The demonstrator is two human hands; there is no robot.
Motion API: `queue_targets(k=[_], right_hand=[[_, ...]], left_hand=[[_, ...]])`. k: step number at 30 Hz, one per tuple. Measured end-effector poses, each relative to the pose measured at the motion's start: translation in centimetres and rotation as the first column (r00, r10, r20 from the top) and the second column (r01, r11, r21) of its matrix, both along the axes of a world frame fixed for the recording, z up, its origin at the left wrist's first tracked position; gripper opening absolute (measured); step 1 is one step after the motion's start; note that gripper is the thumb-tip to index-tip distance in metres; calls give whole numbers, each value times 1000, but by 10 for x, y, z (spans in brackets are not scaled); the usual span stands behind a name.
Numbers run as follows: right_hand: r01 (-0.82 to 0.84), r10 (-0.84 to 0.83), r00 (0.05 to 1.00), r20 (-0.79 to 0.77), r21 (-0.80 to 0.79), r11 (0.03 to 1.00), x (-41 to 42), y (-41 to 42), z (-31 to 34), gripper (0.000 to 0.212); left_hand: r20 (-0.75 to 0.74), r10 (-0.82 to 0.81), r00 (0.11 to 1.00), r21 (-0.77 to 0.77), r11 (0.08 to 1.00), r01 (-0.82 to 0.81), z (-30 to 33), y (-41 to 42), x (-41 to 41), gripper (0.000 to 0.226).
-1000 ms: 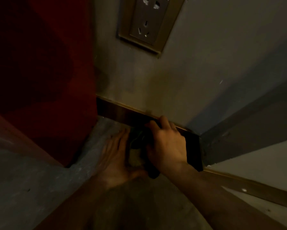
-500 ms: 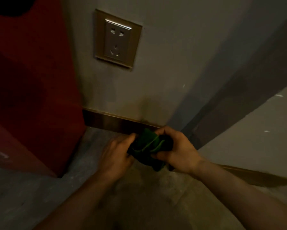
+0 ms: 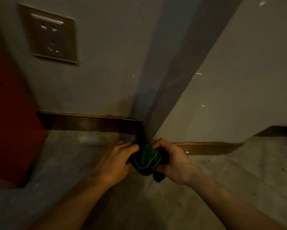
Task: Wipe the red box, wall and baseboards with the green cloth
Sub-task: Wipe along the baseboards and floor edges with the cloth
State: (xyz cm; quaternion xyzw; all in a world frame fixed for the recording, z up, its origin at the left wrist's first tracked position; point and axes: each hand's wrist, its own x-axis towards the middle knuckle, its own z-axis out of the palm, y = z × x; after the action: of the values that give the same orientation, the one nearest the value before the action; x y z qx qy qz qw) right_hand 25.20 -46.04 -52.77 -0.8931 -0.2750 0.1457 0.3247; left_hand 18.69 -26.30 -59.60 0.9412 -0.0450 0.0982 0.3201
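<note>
A bunched green cloth hangs low over the floor, just in front of the wall's outer corner. My left hand grips its left side and my right hand grips its right side. The brown baseboard runs along the foot of the grey wall to the corner; a second stretch of baseboard continues to the right. The red box stands on the floor at the far left, against the wall.
A gold-framed wall socket sits on the wall at upper left. The grey concrete floor lies below. Another wall face rises at the right, with a further baseboard piece.
The view has swung right, so the box and socket have slid left. Both hands have come off the baseboard and hold the cloth between them at the corner.
</note>
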Motion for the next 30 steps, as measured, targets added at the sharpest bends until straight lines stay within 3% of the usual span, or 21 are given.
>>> queue_targets(k=[9,18,24,28,30], right_hand=[[200,-203,978,-42,-60,978,-9,-48,-14,32],[403,-405,910,-93,-35,914,-20,-101,-40,42],[582,-543,787,-294,62,811,-18,-138,-50,45],[584,-469,742,-478,119,803,-16,-141,-61,40],[547,-436,765,-474,119,829,-14,-140,-66,50]], left_hand=[[-81,-28,996,104,994,37,-3,-55,9,47],[-139,5,990,51,999,2,-25,-122,9,56],[-168,-54,984,-20,998,52,-30,-158,26,53],[-199,-45,979,-26,999,41,-42,-170,30,57],[-201,-28,979,-16,1000,25,-46,-173,32,58]])
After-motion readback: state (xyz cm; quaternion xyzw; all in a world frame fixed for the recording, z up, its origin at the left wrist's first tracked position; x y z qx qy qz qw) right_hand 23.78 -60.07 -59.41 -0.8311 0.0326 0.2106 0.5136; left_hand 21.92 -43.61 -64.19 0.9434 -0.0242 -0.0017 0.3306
